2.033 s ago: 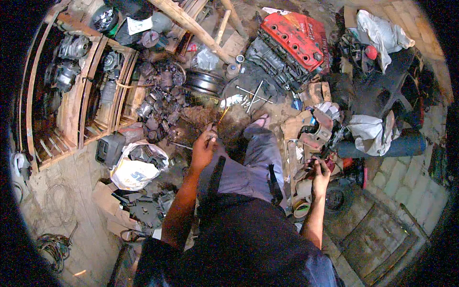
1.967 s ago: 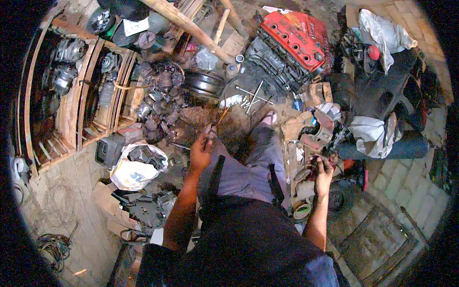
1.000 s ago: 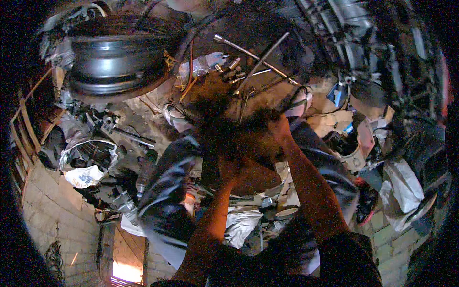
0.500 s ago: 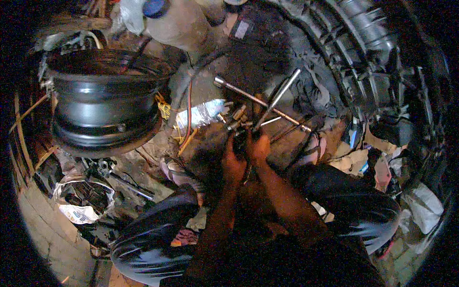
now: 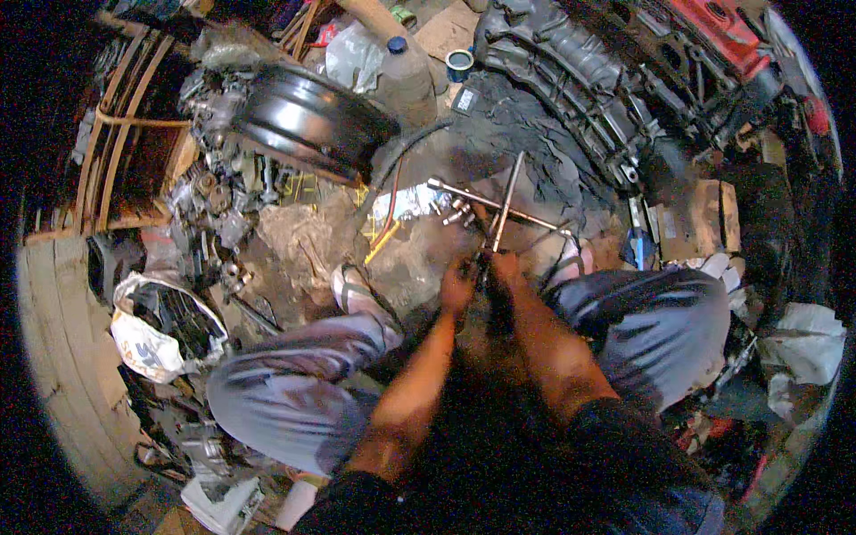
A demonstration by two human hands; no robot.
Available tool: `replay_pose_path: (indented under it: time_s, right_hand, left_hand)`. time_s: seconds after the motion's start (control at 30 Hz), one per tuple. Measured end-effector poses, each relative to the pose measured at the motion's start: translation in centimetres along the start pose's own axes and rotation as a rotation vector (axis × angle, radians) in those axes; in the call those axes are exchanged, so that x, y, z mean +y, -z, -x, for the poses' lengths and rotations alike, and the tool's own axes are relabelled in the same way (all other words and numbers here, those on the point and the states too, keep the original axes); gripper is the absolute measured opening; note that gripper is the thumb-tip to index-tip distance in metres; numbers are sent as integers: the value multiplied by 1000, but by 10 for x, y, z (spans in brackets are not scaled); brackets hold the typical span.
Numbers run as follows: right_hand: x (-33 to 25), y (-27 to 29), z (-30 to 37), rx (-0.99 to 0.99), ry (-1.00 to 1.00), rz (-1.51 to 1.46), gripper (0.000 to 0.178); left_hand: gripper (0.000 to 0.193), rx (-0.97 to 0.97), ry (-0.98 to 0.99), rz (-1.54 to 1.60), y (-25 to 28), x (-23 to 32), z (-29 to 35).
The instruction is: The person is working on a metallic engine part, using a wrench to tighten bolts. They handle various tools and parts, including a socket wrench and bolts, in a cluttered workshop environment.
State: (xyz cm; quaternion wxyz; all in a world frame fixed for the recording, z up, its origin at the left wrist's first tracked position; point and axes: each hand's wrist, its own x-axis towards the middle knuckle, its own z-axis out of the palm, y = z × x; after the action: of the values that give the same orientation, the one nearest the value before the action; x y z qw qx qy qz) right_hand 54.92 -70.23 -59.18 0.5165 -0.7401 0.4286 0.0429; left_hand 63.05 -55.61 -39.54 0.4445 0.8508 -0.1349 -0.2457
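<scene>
Left hand: The left hand is beside the right, thumb side inward; its fingers bend toward a small dark object, but whether they pinch it cannot be told.
Right hand: The right hand is close on the other side of that object; its fingers are curled, their grip too dark and blurred to tell.
Four-way wrench: The metal four-way wrench lies just beyond the hands, on the middle of the floor; the near end of one bar reaches the hands, contact uncertain.
Sockets: Several small metal sockets lie near the wrench's crossing, on its left.
Plastic packet: A clear, bluish-white plastic packet lies left of the sockets, a yellow strip near it.
Feet: The sandalled left foot and right foot stand well apart, one to each side of the hands.
Far edge of the floor: A black wheel rim rests tilted at the left, a blue-capped jug beside it; a large black ribbed part lies at the right.
Left edge of the floor: A white sack stands open, filled with dark parts.
</scene>
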Motion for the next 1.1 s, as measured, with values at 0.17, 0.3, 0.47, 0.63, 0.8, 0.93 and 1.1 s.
replay_pose_path:
  time_s: [0.17,0.3,0.47,0.63,0.8,0.93,1.1]
  right_hand:
    - [-40,14,23,-199,-34,65,32]
    - [-52,21,26,-241,-69,-21,35]
    - [-50,30,19,-256,-102,-221,40]
    - [-125,38,83,-338,-227,-729,37]
    - [-71,-16,13,411,-268,-354,33]
    - [-196,28,65,515,-256,-119,36]
    - [-239,67,48,-264,-226,-1036,60]
  left_hand:
    - [43,-5,190,633,-1,-16,-4]
    - [44,-74,188,577,7,4,4]
    - [41,-23,79,387,19,44,8]
    - [32,249,146,409,29,1,11]
    - [30,213,303,586,85,54,-5]
    - [29,139,477,654,136,38,5]
    - [35,163,411,643,159,88,-6]
